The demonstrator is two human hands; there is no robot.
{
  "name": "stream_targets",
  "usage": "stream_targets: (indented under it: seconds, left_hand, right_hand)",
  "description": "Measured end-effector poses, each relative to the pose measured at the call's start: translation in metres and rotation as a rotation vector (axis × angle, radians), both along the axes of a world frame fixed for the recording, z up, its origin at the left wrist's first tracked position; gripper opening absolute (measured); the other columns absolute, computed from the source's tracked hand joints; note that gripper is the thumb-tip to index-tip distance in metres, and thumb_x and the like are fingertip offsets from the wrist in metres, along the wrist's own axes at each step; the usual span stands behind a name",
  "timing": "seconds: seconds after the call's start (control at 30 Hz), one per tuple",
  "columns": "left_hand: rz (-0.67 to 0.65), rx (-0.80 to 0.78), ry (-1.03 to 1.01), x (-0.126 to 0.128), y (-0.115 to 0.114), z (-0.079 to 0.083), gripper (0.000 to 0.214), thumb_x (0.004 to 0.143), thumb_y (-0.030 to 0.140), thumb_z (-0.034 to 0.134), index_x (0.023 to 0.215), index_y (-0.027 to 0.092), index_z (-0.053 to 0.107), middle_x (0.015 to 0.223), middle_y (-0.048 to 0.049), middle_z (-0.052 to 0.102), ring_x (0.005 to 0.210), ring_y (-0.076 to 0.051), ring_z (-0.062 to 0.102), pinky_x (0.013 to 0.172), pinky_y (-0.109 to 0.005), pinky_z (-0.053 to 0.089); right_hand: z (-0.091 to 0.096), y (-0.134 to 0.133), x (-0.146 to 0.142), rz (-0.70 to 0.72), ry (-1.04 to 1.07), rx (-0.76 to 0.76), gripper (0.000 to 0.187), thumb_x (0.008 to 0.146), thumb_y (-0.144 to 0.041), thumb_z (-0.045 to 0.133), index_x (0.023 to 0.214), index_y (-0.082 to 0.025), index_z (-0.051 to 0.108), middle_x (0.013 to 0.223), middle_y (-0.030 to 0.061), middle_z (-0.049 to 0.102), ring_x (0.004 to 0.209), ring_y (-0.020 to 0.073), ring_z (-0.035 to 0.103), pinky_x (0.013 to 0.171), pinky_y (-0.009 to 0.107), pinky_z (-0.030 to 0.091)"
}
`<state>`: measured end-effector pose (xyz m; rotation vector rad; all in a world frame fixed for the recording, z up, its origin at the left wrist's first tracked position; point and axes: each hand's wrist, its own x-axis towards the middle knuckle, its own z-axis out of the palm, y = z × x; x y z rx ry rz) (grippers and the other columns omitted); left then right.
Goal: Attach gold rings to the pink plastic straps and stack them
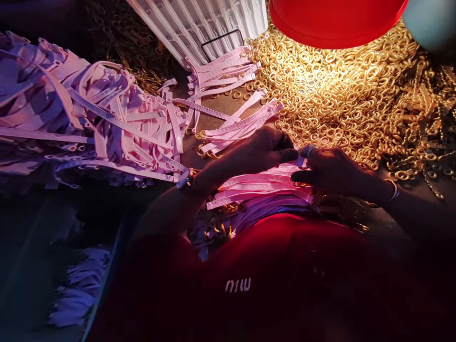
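Observation:
My left hand [265, 149], a watch on its wrist, has its fingers closed in shadow; what they pinch is hidden. Fingertip to fingertip with it is my right hand [331, 172], closed on the pale end of a pink strap [302, 163]. A grey band wraps one finger of the right hand. Under both hands lies a fanned bundle of pink straps [260, 186], close to my body. Beyond the left hand, more loose pink straps [242, 124] rest on the dark table, a few with gold rings near their ends.
A wide heap of gold rings [331, 102] spreads behind the hands under a red lamp shade [338, 21]. Pink straps are piled high [107, 111] at the left. A ribbed white tray [213, 28] stands at the back. Lower left, more straps [81, 285] lie in shadow.

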<state>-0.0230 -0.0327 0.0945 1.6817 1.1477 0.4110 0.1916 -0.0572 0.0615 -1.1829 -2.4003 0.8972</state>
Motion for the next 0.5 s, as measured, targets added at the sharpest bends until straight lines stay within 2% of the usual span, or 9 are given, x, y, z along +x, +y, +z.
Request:
stream_targets:
  seconds: [0.1,0.17,0.2,0.27,0.33,0.4,0.5]
  left_hand:
    - [-0.044,0.263,0.488,-0.029,0.003,0.028,0.030,0.083,0.038,0.072,0.090,0.009,0.069,0.070,0.0027,0.059,0.070,-0.010,0.052,0.073,-0.023,0.038]
    - [-0.070,0.315,0.775,-0.042,-0.003,0.033,0.041,0.086,0.049,0.067,0.103,0.012,0.069,0.075,0.0009,0.062,0.080,-0.016,0.057,0.085,-0.031,0.042]
    - [-0.077,0.295,0.886,-0.046,-0.007,0.030,0.045,0.088,0.055,0.062,0.106,0.014,0.068,0.079,-0.0017,0.065,0.084,-0.019,0.058,0.088,-0.035,0.043]
    - [-0.097,0.206,1.036,-0.048,-0.016,0.011,0.051,0.091,0.061,0.051,0.108,0.016,0.068,0.092,-0.0094,0.070,0.090,-0.027,0.062,0.086,-0.041,0.047]
    - [-0.177,0.196,1.077,-0.045,-0.026,-0.019,0.050,0.096,0.057,0.039,0.109,0.019,0.070,0.110,-0.0130,0.070,0.100,-0.031,0.063,0.085,-0.042,0.048]
    - [-0.256,0.301,1.065,-0.043,-0.034,-0.052,0.049,0.099,0.050,0.034,0.102,0.022,0.073,0.117,-0.0114,0.071,0.109,-0.032,0.061,0.088,-0.042,0.048]
    - [-0.236,0.463,0.976,-0.052,-0.039,-0.093,0.045,0.097,0.041,0.035,0.099,0.020,0.076,0.128,-0.0167,0.068,0.123,-0.038,0.055,0.098,-0.053,0.043]
  right_hand:
    - [0.008,-0.011,-0.012,0.043,-0.263,0.099,0.045,0.089,-0.051,0.066,0.116,-0.015,0.063,0.087,0.0102,0.065,0.068,0.0177,0.054,0.059,0.026,0.021]
    - [0.013,-0.017,-0.020,0.067,-0.444,0.086,0.040,0.092,-0.047,0.063,0.118,-0.016,0.064,0.101,0.0151,0.066,0.076,0.0207,0.059,0.059,0.027,0.021]
    - [0.015,-0.019,-0.022,0.080,-0.513,0.064,0.037,0.095,-0.045,0.060,0.117,-0.015,0.065,0.104,0.0163,0.065,0.078,0.0215,0.060,0.059,0.027,0.021]
    - [0.018,-0.021,-0.022,0.102,-0.587,0.011,0.030,0.098,-0.040,0.056,0.111,-0.015,0.066,0.103,0.0163,0.066,0.081,0.0216,0.060,0.059,0.027,0.022]
    - [0.018,-0.023,-0.016,0.107,-0.589,-0.025,0.024,0.096,-0.035,0.057,0.105,-0.015,0.067,0.100,0.0149,0.067,0.081,0.0206,0.060,0.059,0.027,0.023]
    - [0.015,-0.025,-0.007,0.100,-0.562,-0.042,0.021,0.091,-0.033,0.064,0.101,-0.014,0.068,0.098,0.0132,0.067,0.079,0.0196,0.059,0.059,0.027,0.025]
    - [0.005,-0.029,0.010,0.072,-0.449,-0.032,0.023,0.087,-0.028,0.067,0.105,-0.014,0.069,0.101,0.0114,0.068,0.077,0.0176,0.058,0.060,0.026,0.030]
